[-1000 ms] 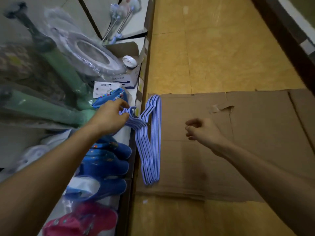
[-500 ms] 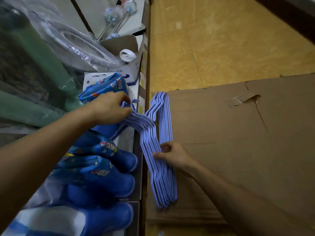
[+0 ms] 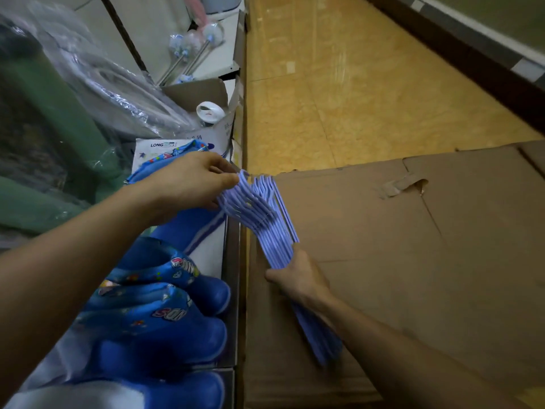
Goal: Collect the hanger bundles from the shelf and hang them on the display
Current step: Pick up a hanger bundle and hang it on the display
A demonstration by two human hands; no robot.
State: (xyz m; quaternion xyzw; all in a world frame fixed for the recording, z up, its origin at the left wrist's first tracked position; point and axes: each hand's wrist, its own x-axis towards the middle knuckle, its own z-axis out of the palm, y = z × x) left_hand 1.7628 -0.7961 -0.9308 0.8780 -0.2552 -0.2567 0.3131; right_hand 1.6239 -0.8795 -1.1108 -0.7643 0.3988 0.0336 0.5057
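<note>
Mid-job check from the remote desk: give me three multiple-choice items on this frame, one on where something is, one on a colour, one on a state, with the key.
1. Where does the right hand grip the hanger bundle?
A. At the hook end
B. At the bundle's middle, over the flattened cardboard
C. Nowhere

2. What colour are the hangers?
A. Light purple-blue
B. Green
C. White

3. What is the left hand doing?
A. Hanging open and idle
B. Pinching the bundle's hook end
C. Holding a blue boot

Key: 1 B, its fingers wrap the bundle's middle, with cardboard behind. 2 A, every wire shows the same pale purple-blue. 3 B, its thumb and fingers close on the hooks at the shelf edge, above the boots.
</note>
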